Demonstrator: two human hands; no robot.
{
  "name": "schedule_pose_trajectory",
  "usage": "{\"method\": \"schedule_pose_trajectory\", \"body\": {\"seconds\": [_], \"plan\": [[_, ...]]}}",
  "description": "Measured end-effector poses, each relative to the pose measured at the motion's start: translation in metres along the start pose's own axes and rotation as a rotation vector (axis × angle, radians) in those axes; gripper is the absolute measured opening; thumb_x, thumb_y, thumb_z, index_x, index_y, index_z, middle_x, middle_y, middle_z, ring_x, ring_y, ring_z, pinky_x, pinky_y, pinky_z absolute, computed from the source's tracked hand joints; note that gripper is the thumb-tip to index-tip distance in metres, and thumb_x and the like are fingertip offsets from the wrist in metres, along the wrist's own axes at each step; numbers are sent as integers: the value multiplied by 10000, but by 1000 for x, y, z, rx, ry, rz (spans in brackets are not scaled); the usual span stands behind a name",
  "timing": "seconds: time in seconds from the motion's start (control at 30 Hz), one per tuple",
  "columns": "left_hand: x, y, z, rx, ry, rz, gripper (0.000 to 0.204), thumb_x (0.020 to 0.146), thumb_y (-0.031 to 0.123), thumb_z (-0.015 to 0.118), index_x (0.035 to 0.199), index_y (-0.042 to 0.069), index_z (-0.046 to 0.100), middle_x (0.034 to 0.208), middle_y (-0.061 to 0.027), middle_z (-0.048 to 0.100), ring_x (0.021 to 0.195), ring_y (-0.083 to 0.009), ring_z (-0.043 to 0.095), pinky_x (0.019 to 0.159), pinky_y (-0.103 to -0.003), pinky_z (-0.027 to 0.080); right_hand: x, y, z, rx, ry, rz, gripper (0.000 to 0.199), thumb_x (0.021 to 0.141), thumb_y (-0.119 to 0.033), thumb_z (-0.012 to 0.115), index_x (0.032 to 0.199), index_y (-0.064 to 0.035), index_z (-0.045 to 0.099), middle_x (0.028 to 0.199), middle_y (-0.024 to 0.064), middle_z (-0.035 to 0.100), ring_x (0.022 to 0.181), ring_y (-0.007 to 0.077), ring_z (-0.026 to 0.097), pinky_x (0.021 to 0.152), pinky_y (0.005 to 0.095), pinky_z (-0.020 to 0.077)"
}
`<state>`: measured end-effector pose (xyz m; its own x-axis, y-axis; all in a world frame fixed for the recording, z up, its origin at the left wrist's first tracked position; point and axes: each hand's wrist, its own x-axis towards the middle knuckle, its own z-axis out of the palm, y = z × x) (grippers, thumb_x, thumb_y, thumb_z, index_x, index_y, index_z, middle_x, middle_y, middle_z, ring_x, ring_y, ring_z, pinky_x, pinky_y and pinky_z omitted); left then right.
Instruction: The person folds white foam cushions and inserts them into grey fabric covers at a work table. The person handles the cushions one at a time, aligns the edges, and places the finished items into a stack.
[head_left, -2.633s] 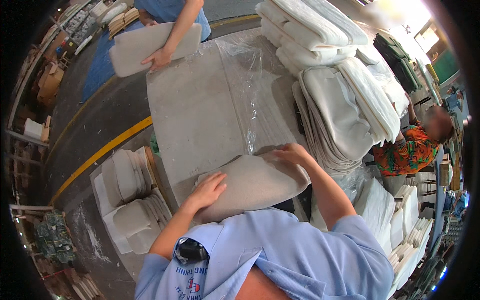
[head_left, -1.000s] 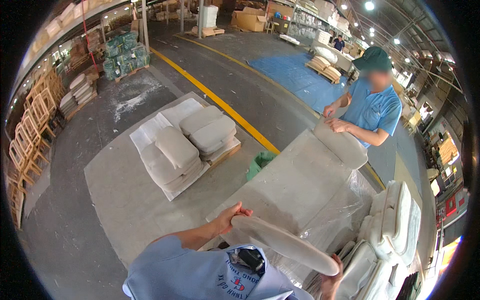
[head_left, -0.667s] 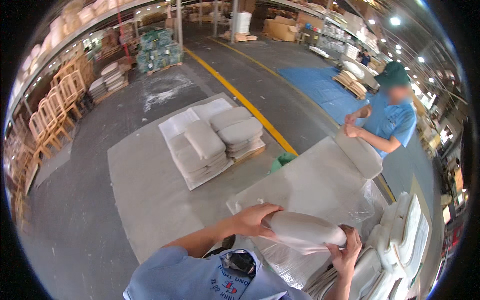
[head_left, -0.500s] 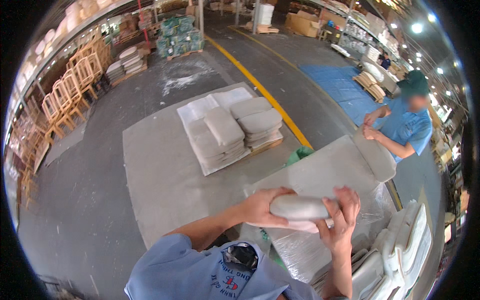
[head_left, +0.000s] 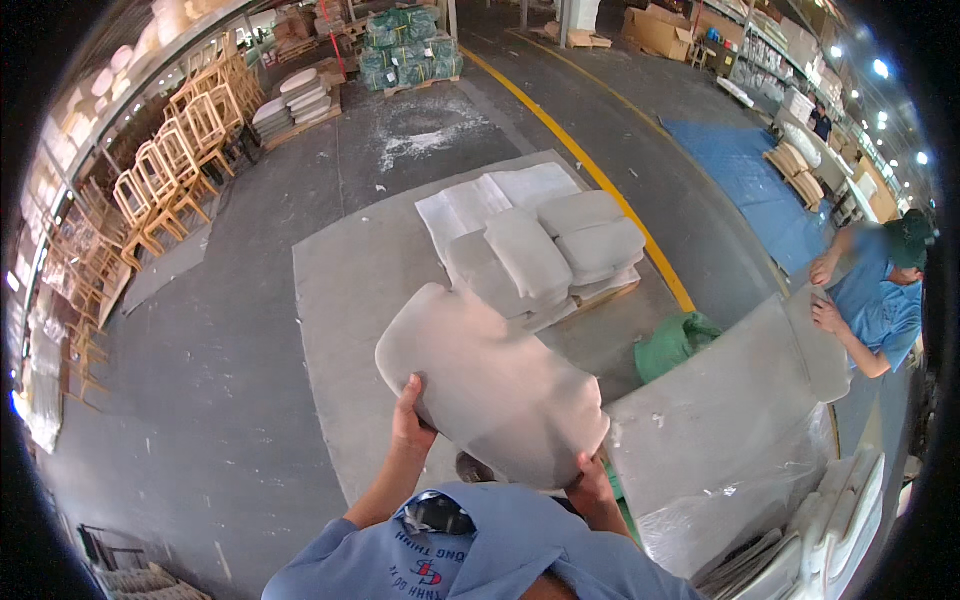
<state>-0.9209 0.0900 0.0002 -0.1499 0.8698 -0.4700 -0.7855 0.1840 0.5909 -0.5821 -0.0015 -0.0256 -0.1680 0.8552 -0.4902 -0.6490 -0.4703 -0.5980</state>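
Between my two hands is a light grey seat cushion [head_left: 490,390], held tilted in front of my body with its broad face up. My left hand [head_left: 411,416] is closed on its left edge, the thumb lying on top. At the lower right corner my right hand [head_left: 591,482] grips the edge, its fingers mostly hidden beneath. Beyond the held cushion, several similar grey cushions [head_left: 528,256] lie stacked on white sheeting [head_left: 445,212]. To my right stands a worktable [head_left: 700,420] with a grey top and clear plastic film hanging at its near side.
A co-worker [head_left: 868,310] in blue handles another cushion [head_left: 818,345] at the table's far end. A green sack [head_left: 675,345] sits between table and stack. More cushions [head_left: 830,530] stand at lower right. Wooden chair frames [head_left: 180,160] line the left. A grey mat [head_left: 330,330] covers the floor.
The cushion has swung from above the table to the left and now shows its broad face instead of its edge. Both hands moved left with it, and the view shifted.
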Motion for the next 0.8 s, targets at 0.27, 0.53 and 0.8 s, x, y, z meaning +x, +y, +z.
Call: {"method": "schedule_pose_trajectory", "body": {"seconds": [0.27,0.53,0.8], "plan": [[107,62,-45,41,44,-125,736,1007,460,695,1581,107,399,1544,-122,528,1383,-361,535,1165,-573,433,120,34,52,-43,75,140,668,966,-294,739,1519,-31,473,1448,137,604,1327,341,583,1143,548,462],[179,103,-29,519,-122,-165,733,1075,423,611,1657,119,287,1577,-178,496,1287,-332,629,1048,-462,532,285,9,103,275,27,34,614,964,-212,740,1502,-52,489,1423,99,616,1338,316,580,1160,527,453],[192,110,-65,615,230,-549,712,1056,428,659,1625,100,383,1515,-141,587,1248,-274,663,1050,-392,509,502,23,110,462,79,78,701,888,-104,825,1505,-116,493,1448,48,589,1386,276,529,1177,499,446]]}}
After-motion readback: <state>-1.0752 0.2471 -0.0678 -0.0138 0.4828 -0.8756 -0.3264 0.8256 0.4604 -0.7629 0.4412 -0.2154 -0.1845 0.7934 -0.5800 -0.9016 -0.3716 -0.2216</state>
